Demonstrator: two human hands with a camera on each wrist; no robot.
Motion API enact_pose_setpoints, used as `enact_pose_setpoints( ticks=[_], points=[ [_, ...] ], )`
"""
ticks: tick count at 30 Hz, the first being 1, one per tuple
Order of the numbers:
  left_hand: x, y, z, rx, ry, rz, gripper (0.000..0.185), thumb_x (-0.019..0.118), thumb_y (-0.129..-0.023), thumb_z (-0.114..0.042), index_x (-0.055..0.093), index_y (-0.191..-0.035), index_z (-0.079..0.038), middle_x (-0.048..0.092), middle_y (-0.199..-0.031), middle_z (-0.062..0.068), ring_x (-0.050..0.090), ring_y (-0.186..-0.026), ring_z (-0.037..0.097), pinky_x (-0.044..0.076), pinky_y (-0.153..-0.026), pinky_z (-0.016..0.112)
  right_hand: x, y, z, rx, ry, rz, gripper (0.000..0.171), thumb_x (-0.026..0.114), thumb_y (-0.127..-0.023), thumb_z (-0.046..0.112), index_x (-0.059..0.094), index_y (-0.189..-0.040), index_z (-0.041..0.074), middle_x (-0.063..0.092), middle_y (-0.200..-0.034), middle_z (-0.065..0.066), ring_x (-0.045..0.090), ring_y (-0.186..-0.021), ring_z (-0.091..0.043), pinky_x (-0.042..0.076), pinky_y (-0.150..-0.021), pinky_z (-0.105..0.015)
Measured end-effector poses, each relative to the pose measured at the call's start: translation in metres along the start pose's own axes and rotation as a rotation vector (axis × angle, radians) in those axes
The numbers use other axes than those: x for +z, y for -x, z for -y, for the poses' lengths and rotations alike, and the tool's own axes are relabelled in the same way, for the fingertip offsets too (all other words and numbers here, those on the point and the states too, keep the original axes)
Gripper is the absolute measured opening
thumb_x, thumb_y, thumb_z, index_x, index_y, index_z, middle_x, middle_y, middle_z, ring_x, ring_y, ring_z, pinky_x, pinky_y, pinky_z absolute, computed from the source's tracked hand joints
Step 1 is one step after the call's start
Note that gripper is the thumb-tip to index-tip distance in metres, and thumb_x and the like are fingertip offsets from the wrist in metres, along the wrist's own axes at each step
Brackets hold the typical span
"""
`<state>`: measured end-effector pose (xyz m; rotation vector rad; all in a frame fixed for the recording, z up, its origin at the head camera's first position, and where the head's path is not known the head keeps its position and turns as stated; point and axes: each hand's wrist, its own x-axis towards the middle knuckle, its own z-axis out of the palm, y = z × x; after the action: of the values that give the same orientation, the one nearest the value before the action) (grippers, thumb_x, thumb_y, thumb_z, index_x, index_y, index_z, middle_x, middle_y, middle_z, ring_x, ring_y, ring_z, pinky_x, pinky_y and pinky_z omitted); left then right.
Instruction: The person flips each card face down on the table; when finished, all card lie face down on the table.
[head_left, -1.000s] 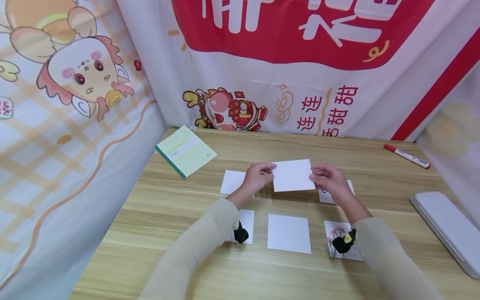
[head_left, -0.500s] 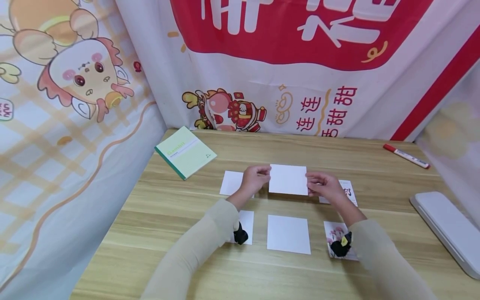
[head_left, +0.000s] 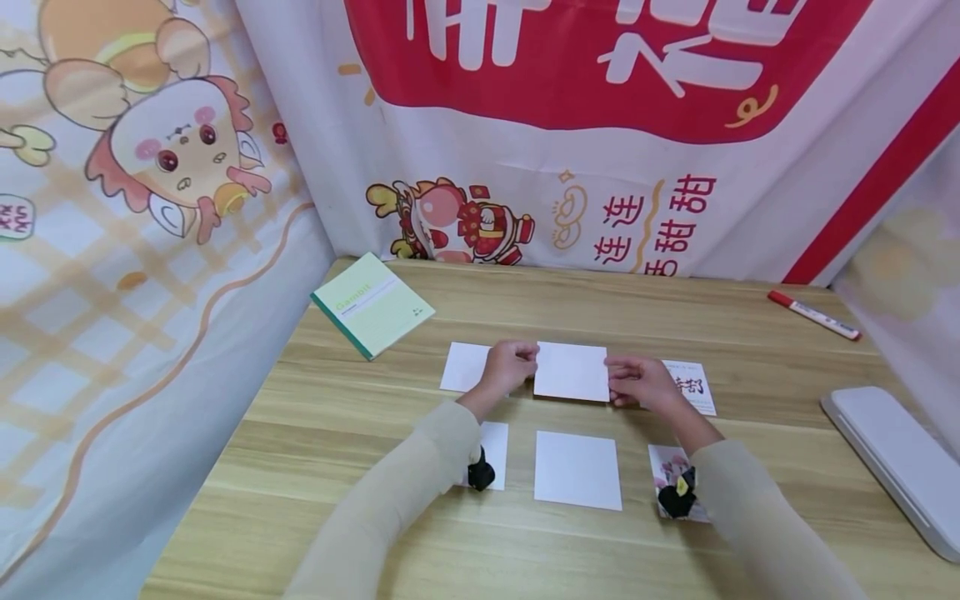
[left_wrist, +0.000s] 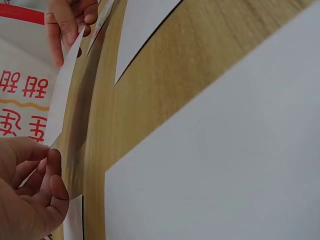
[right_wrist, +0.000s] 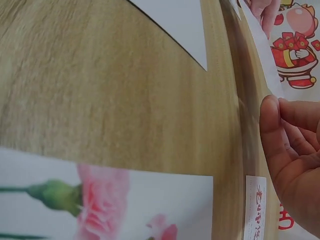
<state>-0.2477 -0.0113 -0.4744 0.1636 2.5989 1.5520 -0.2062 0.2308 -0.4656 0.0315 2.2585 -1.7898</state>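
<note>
A blank white square card [head_left: 572, 372] is held close over the table, a thin shadow under its near edge. My left hand [head_left: 512, 365] pinches its left edge between thumb and fingertips. On the opposite edge, my right hand [head_left: 643, 382] pinches it the same way; the right wrist view shows thumb and forefinger [right_wrist: 295, 117] meeting at the card's corner. Another blank card [head_left: 577, 470] lies in front of the held one. To the left is a white card [head_left: 463, 367], partly behind my left hand. A card with dark calligraphy [head_left: 696, 388] lies right of my right hand.
Nearer me are a pink carnation card [head_left: 663, 458] and a white card [head_left: 495, 442], both partly covered by the sleeves and wrist cameras. A green notebook [head_left: 372, 304] lies at back left, a red-capped marker [head_left: 813, 315] at back right, a white flat case [head_left: 892, 467] at right.
Both hands have lowered the white card toward the table, shifting it slightly left and nearer me. The right hand has moved left, uncovering more of the calligraphy card.
</note>
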Motion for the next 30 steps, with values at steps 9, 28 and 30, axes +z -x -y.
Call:
enact_pose_setpoints(
  ticks=[9,28,30],
  points=[
    [0.003,0.002,0.001,0.07,-0.092,0.03,0.028,0.067,-0.076,0.003,0.069,-0.104,0.0,0.066,-0.084,0.005,0.062,-0.085,0.016,0.047,-0.077,0.023,0.002,-0.005,-0.008,-0.022,0.109,-0.011,0.041,0.057,-0.085,-0.01,0.048,-0.125,-0.012,0.061,-0.1,-0.024,0.061,-0.066,-0.015,0.053,-0.059,-0.03],
    [0.009,0.005,-0.004,0.162,-0.384,0.073,0.037,0.061,-0.074,0.004,0.03,-0.058,-0.01,0.029,-0.056,-0.002,0.034,-0.055,0.014,0.029,-0.051,0.023,0.006,-0.008,-0.004,-0.087,0.473,-0.05,0.037,0.061,-0.083,-0.003,0.057,-0.12,-0.005,0.063,-0.092,-0.017,0.059,-0.062,-0.017,0.051,-0.052,-0.029],
    [0.01,0.006,-0.006,0.17,-0.412,0.073,0.037,0.061,-0.075,0.003,0.03,-0.058,-0.01,0.028,-0.055,-0.001,0.034,-0.055,0.014,0.03,-0.051,0.023,0.008,-0.008,-0.002,-0.099,0.533,-0.051,0.036,0.061,-0.084,-0.002,0.058,-0.119,-0.004,0.062,-0.092,-0.017,0.059,-0.066,-0.02,0.051,-0.051,-0.028]
  ],
)
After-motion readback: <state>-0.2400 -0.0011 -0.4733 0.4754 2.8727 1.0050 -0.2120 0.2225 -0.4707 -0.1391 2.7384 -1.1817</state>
